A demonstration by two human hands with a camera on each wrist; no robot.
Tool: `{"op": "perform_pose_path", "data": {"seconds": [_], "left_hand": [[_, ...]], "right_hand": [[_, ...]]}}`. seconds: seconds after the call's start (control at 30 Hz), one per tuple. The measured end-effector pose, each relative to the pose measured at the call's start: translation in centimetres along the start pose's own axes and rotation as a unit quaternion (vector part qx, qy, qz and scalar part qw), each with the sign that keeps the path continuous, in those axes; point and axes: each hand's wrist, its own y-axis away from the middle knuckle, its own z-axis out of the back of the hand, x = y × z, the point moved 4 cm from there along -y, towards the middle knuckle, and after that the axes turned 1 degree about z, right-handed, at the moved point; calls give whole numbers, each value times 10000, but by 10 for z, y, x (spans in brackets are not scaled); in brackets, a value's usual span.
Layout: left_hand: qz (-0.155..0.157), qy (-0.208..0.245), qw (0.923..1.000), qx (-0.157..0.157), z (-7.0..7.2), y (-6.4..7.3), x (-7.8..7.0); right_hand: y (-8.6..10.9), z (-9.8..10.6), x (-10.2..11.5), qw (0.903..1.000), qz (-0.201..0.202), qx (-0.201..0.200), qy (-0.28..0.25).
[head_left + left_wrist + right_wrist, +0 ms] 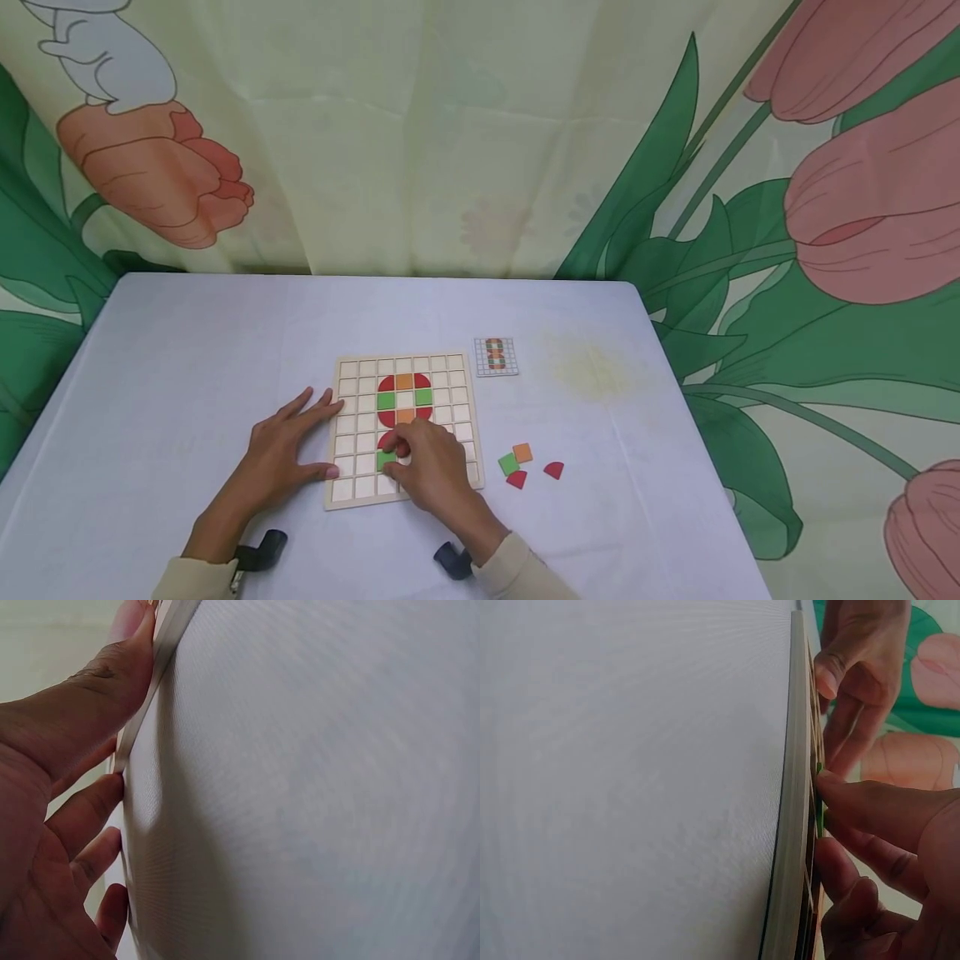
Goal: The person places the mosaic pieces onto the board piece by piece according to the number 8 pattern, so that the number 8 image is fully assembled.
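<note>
A wooden grid board (363, 487) lies on the table. Red quarter-circles (386, 383), orange squares (405, 382) and green squares (423, 397) fill some of its cells. My right hand (431, 467) is over its lower middle, thumb and fingertips pinching a green square tile (386, 461) at a cell; the right wrist view shows this green tile (820, 799) edge-on by the thumb. Part of the board is hidden under that hand. My left hand (288, 446) rests at the board's left edge, thumb and fingers spread and touching the frame.
A small pattern card (496, 357) lies beyond the board's upper right corner. Right of the board are a loose green square (508, 464), an orange square (522, 452) and two red quarter-circles (553, 471). A white cloth (615, 517) covers the table; a printed curtain (450, 150) hangs behind.
</note>
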Motion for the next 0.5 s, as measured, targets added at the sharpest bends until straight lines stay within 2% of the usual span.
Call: {"op": "perform_pose_path", "data": {"seconds": [0.13,0.27,0.5], "left_hand": [[46,14,10000,2,0,0,1],[73,14,10000,16,-2,0,1],[97,11,10000,14,-1,1,0]], "right_hand": [[1,-1,-2,10000,25,57,-30],[4,3,-7,9994,38,22,-331],[12,24,-29,9952,-296,-466,-803]]}}
